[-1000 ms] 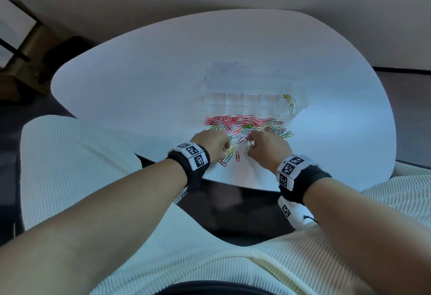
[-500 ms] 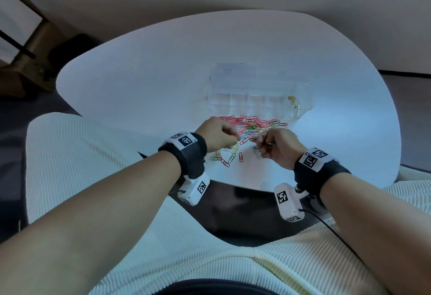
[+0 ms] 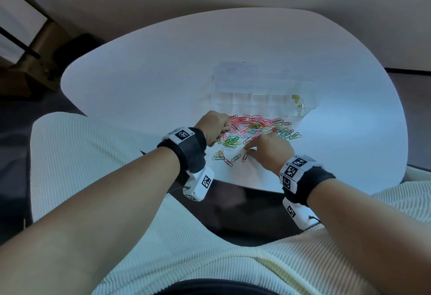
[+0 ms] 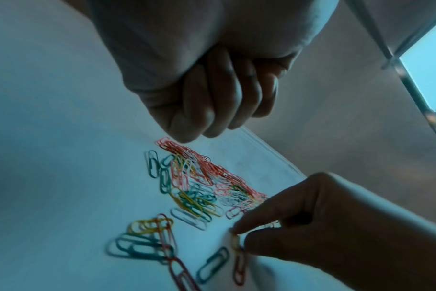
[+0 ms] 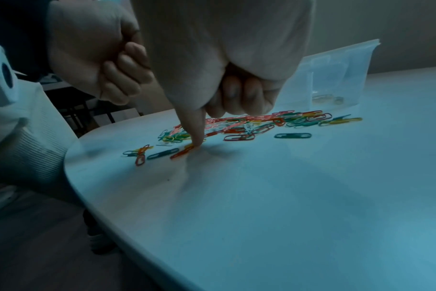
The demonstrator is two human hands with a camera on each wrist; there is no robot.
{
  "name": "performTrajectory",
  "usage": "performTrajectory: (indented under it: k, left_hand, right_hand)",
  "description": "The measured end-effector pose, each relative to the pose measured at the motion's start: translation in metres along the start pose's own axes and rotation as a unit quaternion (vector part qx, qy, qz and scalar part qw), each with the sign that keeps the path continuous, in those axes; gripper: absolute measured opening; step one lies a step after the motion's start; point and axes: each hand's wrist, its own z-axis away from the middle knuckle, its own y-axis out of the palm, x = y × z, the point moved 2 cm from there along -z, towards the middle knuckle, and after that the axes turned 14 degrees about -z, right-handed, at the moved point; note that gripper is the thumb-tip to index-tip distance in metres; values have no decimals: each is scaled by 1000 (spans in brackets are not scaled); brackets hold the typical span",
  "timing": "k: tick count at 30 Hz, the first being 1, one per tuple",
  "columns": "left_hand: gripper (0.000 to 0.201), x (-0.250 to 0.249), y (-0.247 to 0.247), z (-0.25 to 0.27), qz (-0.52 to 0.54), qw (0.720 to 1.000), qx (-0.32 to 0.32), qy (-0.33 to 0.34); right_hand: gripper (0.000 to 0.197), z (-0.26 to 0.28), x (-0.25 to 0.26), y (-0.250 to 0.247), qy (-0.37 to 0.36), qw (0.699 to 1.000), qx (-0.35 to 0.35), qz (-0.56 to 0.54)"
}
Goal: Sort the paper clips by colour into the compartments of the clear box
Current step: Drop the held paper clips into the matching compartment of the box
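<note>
Two hands are over one desk (image 3: 144, 89): the left hand (image 3: 213, 125) and the right hand (image 3: 270, 152). One clear box (image 3: 263, 89) stands beyond the fingers (image 5: 196, 135), with a few yellow clips (image 3: 297, 101) (three or so, too small to count surely) in its far right compartment. The main heap of paper clips (image 3: 258, 127) between fingers and box holds too many to count. Nearer than the fingers lie one small bunch (image 3: 221, 156), one lone teal clip (image 3: 236, 158) and one red clip (image 3: 244, 157) under the right fingertip.
</note>
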Motion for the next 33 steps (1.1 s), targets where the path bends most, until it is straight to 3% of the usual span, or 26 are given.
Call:
performTrajectory:
  k: [3, 6, 9, 13, 18, 23, 27, 29, 31, 33]
  left_hand:
    - [38, 0, 3, 2, -89, 994, -14, 58]
    - [39, 1, 7, 1, -163, 983, -27, 75]
    - [36, 5, 14, -3, -215, 973, 0, 87]
    - [33, 13, 18, -8, -227, 970, 12, 85]
    - [33, 6, 21, -8, -205, 974, 2, 96]
    - [40, -1, 19, -3, -186, 975, -25, 117]
    - [38, 0, 21, -4, -216, 968, -5, 125]
    - [37, -1, 23, -4, -221, 967, 11, 122]
    - [34, -2, 23, -4, -217, 968, 24, 125]
    - [28, -9, 22, -3, -201, 969, 19, 140]
  right_hand:
    - [15, -3, -6, -4, 30, 1000, -7, -6]
    - [19, -3, -5, -5, 42, 999, -13, 11]
    - [24, 0, 0, -3, 36, 997, -16, 72]
    - [19, 3, 5, 0, 32, 994, 5, 102]
    - [20, 4, 4, -4, 76, 995, 31, 48]
    - [21, 3, 7, -7, 63, 996, 25, 52]
    - [20, 6, 10, -6, 54, 996, 39, 57]
    - [26, 3, 7, -12, 85, 995, 61, 9]
    - [33, -2, 1, -25, 121, 982, 76, -123]
    - [33, -7, -7, -47, 155, 942, 50, -293]
